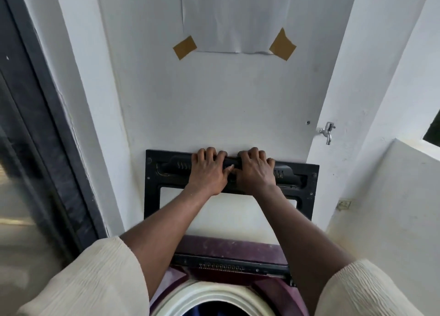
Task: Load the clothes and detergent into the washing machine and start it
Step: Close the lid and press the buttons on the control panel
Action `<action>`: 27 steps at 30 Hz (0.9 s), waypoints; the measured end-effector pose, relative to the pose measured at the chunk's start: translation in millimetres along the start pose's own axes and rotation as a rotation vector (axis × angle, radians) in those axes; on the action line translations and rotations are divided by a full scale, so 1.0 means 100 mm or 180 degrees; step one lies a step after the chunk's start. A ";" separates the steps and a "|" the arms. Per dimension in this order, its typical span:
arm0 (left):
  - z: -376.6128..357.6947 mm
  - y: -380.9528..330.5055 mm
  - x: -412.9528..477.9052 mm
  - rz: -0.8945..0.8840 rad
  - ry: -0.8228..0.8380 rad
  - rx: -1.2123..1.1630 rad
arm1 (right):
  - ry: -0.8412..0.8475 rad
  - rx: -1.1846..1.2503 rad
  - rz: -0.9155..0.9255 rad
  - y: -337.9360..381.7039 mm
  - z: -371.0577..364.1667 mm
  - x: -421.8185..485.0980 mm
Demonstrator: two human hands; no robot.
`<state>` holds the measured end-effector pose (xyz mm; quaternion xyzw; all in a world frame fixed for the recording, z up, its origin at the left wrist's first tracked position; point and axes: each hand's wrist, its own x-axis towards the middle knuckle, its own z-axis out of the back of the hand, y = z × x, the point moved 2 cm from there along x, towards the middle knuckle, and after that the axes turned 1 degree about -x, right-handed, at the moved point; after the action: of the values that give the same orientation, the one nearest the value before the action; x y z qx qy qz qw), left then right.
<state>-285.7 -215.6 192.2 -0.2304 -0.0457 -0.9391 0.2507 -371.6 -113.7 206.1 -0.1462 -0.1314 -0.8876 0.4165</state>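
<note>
The top-loading washing machine (228,246) has a maroon body and stands against the white wall. Its black-framed lid (307,184) is raised upright and leans on the wall. My left hand (209,170) and my right hand (256,170) sit side by side on the lid's top edge, fingers curled over it. Below, the round white drum rim (214,296) is open, with something dark blue (214,312) inside at the bottom edge of the view. Cream sleeves cover both upper arms. No detergent is in view.
A dark-framed glass door (35,161) runs along the left. A metal tap (327,132) sticks out of the right wall, above a low white parapet (392,196). A sheet of paper (235,18) is taped to the wall above the lid.
</note>
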 end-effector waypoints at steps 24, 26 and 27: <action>1.10 -0.28 -2.29 -0.0246 0.1239 -0.0117 | 0.0846 0.0708 -0.0133 0.33 0.80 -2.33; 1.02 -0.30 -2.66 -0.0260 0.1284 -0.0185 | 0.1032 0.0772 -0.0115 0.37 0.74 -2.63; 0.97 -0.30 -2.85 -0.0248 0.1310 -0.0180 | 0.1102 0.0802 -0.0133 0.39 0.69 -2.79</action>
<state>-41.6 -41.4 149.5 -0.0388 0.0241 -0.9763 0.2117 -160.5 82.6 171.3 0.0644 -0.1709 -0.8845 0.4293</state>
